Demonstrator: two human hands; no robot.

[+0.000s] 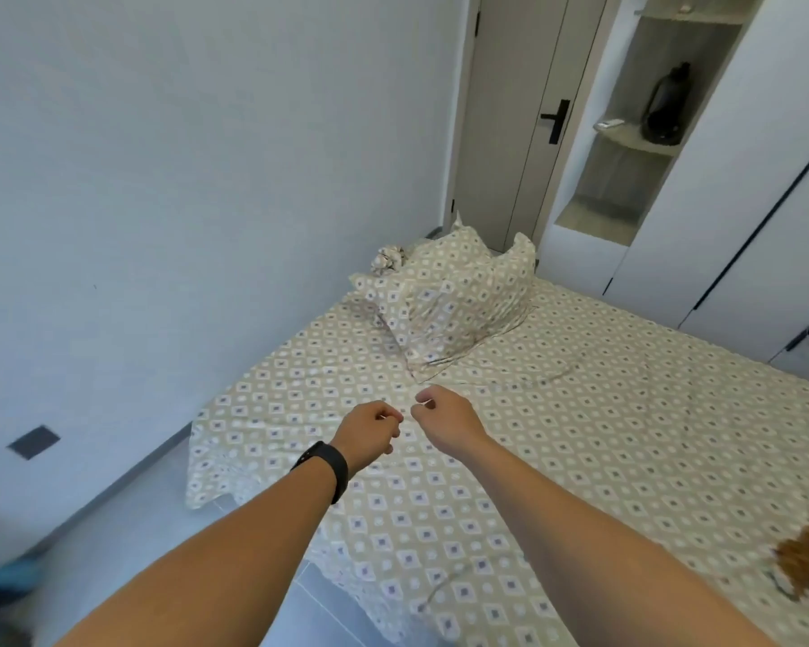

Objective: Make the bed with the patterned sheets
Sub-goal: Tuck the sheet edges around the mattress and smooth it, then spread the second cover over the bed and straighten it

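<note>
Hovering over the sheet [556, 459], the left hand [370, 429] and right hand [444, 420] have curled fingers; whether they pinch anything is unclear. Pillows [449, 301] lie beyond, near the wall. No writing reads.

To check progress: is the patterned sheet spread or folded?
Spread: the patterned sheet lies across the bed, with its left corner hanging loose.

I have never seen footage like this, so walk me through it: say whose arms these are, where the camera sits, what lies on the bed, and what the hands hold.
One camera, worn on a person's head, looks down their own arms. The left hand, with a black wristband, and the right hand hover, fingers curled, over the patterned sheet. Whether they pinch anything is too small to tell. A matching pillow lies near the wall.
</note>
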